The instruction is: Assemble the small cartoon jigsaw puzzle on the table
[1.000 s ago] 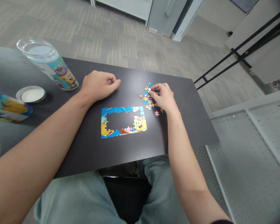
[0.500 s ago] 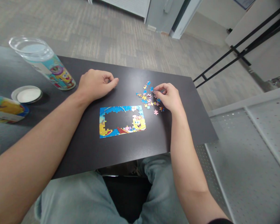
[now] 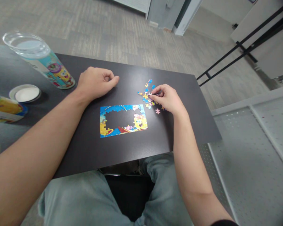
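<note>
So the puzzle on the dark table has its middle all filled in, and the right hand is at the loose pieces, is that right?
Not quite: the middle of the puzzle is open, with the dark table showing through inside its joined border, as the head view shows. The right hand is indeed at the loose pieces.
</note>
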### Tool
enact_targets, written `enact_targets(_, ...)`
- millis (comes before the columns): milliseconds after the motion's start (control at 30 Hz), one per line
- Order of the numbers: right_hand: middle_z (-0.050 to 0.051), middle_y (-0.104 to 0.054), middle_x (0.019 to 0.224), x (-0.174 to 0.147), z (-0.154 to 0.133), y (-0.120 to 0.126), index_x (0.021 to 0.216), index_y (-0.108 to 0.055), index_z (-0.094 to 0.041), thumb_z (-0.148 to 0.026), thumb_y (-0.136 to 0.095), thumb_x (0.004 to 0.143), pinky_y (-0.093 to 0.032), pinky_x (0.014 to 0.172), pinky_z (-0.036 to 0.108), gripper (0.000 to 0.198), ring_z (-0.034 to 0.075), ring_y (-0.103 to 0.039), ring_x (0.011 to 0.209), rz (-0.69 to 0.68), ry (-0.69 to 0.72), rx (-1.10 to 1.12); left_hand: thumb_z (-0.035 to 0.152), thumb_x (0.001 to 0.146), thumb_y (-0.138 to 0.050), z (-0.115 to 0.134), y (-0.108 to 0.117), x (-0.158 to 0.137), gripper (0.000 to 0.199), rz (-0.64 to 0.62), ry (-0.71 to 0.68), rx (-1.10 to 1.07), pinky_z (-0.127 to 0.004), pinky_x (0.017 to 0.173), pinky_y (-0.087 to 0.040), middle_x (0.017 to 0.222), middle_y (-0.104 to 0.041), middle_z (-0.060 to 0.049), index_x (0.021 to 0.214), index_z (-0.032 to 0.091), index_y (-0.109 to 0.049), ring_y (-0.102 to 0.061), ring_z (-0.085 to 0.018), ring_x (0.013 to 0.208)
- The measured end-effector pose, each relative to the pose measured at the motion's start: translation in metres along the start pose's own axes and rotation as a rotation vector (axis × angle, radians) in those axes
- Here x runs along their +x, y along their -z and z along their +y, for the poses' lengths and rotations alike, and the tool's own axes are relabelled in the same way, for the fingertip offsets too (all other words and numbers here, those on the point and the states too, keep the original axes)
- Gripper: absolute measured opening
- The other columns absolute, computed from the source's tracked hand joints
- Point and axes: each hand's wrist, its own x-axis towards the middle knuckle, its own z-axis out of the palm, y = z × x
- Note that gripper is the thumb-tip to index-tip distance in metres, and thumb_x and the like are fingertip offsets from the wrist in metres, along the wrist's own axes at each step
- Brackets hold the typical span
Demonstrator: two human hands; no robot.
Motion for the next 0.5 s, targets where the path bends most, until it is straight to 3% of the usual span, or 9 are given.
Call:
enact_targets(167, -0.001, -0.083, 0.094, -0.005, -0.006, 0.000, 0.099, -0.079, -0.028, -0.029, -0.089, 0.097, -0.053, 0.082, 0.038, 0.010, 0.020, -0.065, 0.079, -0.010, 0.025, 0.194, 0.055, 0.117, -0.072, 0.000, -0.002, -0.001, 0.035, 0.032, 0.005, -0.016, -0.044, 0.108, -0.051, 0.093, -0.074, -0.004, 0.103, 0.027, -0.087, -0.069, -0.030, 0.109)
enact_targets(333, 0.003, -0.089, 0.106, -0.007, -0.021, 0.001, 0.101, -0.077, -0.029, -0.033, -0.090, 0.097, -0.062, 0.091, 0.041, 0.015, 0.022, -0.075, 0.093, -0.021, 0.054, 0.295, 0.054, 0.119, -0.074, 0.000, -0.002, -0.001, 0.035, 0.011, 0.017, 0.003, -0.041, 0.106, -0.049, 0.108, -0.084, -0.005, 0.110, 0.025, -0.089, -0.070, -0.029, 0.109)
enact_targets(500, 0.002, -0.088, 0.102, -0.017, -0.038, 0.004, 0.112, -0.086, -0.028, -0.036, -0.098, 0.096, -0.064, 0.081, 0.038, 0.022, 0.022, -0.077, 0.089, -0.301, 0.082, 0.353, 0.054, 0.121, -0.070, -0.001, -0.002, -0.001, 0.039, 0.020, -0.008, 0.021, -0.038, 0.104, -0.050, 0.115, -0.090, -0.003, 0.121, 0.025, -0.096, -0.068, -0.025, 0.105)
